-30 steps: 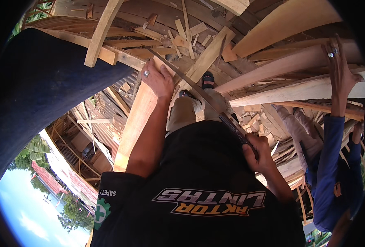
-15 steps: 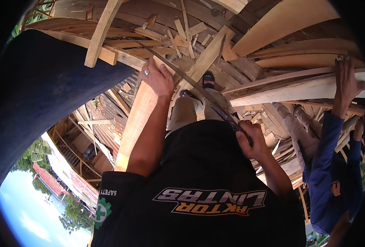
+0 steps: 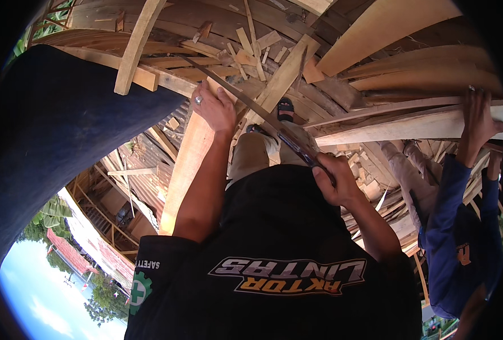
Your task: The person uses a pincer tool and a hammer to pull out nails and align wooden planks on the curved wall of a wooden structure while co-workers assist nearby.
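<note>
Left hand [image 3: 214, 109]: palm down on the plank [image 3: 190, 153], fingers laid fairly close together over its far end, pressing rather than wrapped round; a ring shows on one finger.
Right hand [image 3: 337, 180]: fingers closed round the dark handle of the saw [image 3: 248, 102].
Plank: slants from beside the left forearm up to the left hand, its far end near the rail [image 3: 175, 82]; whether it rests on the rail, I cannot tell.
Saw: blade lies across the plank's far end, just beyond the left hand; tooth contact is too small to make out.
Slip risk: the blade could jump onto the left thumb, since it runs just beside it; a skipped stroke would likely be the cause.
Drift risk: the plank could twist if the left hand's pressure eased, as no clamp shows.
Foot risk: a dropped saw or cut piece might strike the sandals [image 3: 285, 106], which leave skin bare.
Wood: plank pale, flat, straight-edged and seemingly smooth; offcuts [image 3: 244, 41] short, blocky and scattered.
Metal: blade long, thin, narrowing toward its tip, dull grey-brown.
Cover: dark blue sheet [image 3: 81, 136] at left, broad and slightly mottled.
Co-worker [image 3: 461, 243]: at right, one hand on a pale board [image 3: 399, 126].
</note>
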Demonstrator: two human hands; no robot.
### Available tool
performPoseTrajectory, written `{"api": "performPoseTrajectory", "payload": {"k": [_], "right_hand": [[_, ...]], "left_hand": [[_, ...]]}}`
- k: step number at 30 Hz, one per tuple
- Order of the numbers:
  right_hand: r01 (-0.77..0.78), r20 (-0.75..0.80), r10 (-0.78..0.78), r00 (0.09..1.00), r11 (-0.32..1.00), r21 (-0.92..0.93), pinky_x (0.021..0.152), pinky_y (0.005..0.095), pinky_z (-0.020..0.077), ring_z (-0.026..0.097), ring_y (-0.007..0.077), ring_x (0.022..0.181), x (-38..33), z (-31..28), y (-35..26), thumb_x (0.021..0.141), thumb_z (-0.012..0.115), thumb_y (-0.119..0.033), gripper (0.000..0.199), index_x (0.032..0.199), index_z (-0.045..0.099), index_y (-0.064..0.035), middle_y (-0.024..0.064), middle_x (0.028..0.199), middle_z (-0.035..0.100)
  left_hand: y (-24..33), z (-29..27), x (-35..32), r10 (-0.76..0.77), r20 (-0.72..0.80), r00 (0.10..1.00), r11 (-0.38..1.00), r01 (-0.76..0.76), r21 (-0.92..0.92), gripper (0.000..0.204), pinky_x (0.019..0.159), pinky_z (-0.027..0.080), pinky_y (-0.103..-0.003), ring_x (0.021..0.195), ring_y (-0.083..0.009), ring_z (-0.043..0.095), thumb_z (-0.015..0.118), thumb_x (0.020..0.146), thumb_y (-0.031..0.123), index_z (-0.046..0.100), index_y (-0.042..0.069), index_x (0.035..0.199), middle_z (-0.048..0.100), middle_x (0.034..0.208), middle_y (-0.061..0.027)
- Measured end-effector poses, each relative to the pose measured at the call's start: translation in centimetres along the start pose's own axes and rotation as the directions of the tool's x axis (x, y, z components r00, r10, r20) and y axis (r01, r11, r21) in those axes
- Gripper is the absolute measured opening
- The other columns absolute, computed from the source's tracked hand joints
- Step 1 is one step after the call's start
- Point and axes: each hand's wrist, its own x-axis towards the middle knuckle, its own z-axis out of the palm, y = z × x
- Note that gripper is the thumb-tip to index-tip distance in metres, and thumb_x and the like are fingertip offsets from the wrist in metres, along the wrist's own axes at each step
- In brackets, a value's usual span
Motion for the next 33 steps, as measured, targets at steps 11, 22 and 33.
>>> {"api": "performPoseTrajectory", "payload": {"k": [11,22,33], "right_hand": [[-0.137,0.078,0.136,0.988,0.991,0.007,0.051,0.0393,0.0424,0.055,0.0361,0.051,-6.5,-3.2,-1.2,0.085,0.055,-0.012,0.015,0.078,0.054,0.0003,0.0151,0.055,0.047],[0.002,0.013,-0.002,1.000,1.000,0.023,0.049,0.0405,0.0404,0.053,0.0363,0.048,-4.9,-2.6,-0.1,0.084,0.056,-0.011,0.016,0.074,0.050,-0.0006,0.0156,0.052,0.045],[0.031,-0.024,-0.030,0.999,0.999,0.019,0.052,0.0473,0.0420,0.056,0.0419,0.055,2.0,1.6,-0.2,0.087,0.060,-0.015,0.021,0.074,0.049,-0.0013,0.0191,0.056,0.050]], "left_hand": [[0.0,0.2,0.9,-0.009,0.054,0.998,0.998,0.012,-0.056,0.046,0.111,0.023,-0.049,0.128,-0.0381,0.040,0.056,0.092,0.015,0.047,-0.002,0.133,0.057,0.126,-0.0234],[-0.1,0.1,0.3,-0.006,-0.005,1.000,1.000,0.006,-0.022,0.041,0.109,0.027,-0.049,0.124,-0.0362,0.045,0.055,0.093,0.015,0.049,-0.003,0.129,0.055,0.126,-0.0225],[-0.4,0.5,0.7,0.030,0.014,0.999,0.999,-0.029,-0.032,0.042,0.109,0.025,-0.049,0.124,-0.0370,0.045,0.054,0.093,0.014,0.048,-0.001,0.131,0.057,0.125,-0.0219]]}}
